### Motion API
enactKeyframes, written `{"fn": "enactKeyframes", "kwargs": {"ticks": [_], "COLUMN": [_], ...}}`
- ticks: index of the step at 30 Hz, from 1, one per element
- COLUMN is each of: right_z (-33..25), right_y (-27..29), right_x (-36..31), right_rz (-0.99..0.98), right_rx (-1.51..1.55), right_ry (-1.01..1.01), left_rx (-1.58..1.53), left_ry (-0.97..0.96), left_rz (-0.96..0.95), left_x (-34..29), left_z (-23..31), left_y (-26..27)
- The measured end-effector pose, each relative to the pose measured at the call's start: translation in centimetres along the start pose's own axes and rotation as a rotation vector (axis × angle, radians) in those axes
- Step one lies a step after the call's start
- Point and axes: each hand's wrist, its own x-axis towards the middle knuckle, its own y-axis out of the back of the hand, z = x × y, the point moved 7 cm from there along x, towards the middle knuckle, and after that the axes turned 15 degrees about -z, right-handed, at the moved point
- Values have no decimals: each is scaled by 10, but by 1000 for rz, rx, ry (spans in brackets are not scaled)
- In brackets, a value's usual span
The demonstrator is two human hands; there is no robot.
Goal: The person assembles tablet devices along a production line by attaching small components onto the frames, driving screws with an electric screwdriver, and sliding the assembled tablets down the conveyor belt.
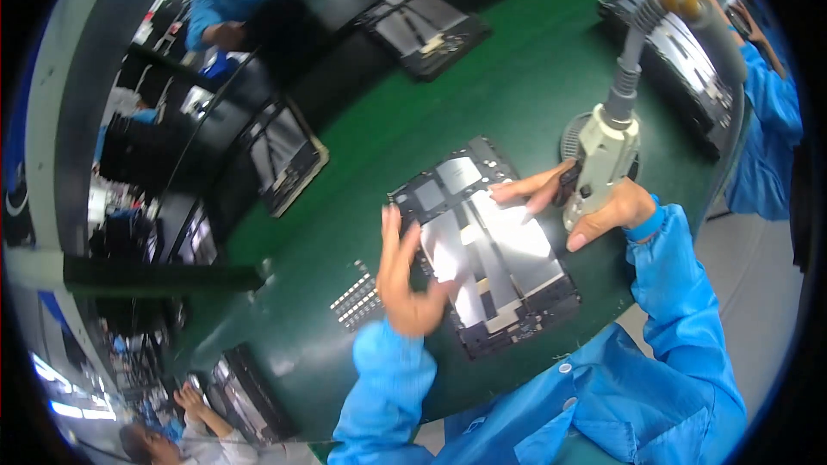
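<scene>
I have the left hand point(412, 294) with its fingers apart at the left side of the opened black device point(517, 251), which lies on the green tabletop point(517, 69); motion blur leaves me unsure whether they touch. My right hand point(622, 207) has its fingers clamped around the grey tool point(600, 155), near the device's right edge.

I wear a bright blue jacket point(624, 392) with long, wrinkled sleeves point(680, 284). Pale round buttons point(566, 368) dot its front.
</scene>
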Motion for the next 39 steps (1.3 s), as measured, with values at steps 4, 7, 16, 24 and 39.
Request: {"fn": "enactKeyframes", "kwargs": {"ticks": [4,7,16,24,39], "right_z": [9,8,17,9,-2], "right_y": [-4,-3,2,0,12], "right_x": [11,10,17,9,12], "right_rz": [27,80,49,113,321], "right_rx": [81,91,16,-75,-194], "right_ry": [-97,-50,-40,-25,16], "left_rx": [-405,-484,-349,-339,140], "left_ry": [297,308,352,341,805], "left_rz": [363,341,379,357,91], "left_x": [44,60,60,46,-122], "left_z": [-72,-74,-83,-82,-63], "left_y": [15,8,11,6,149]}}
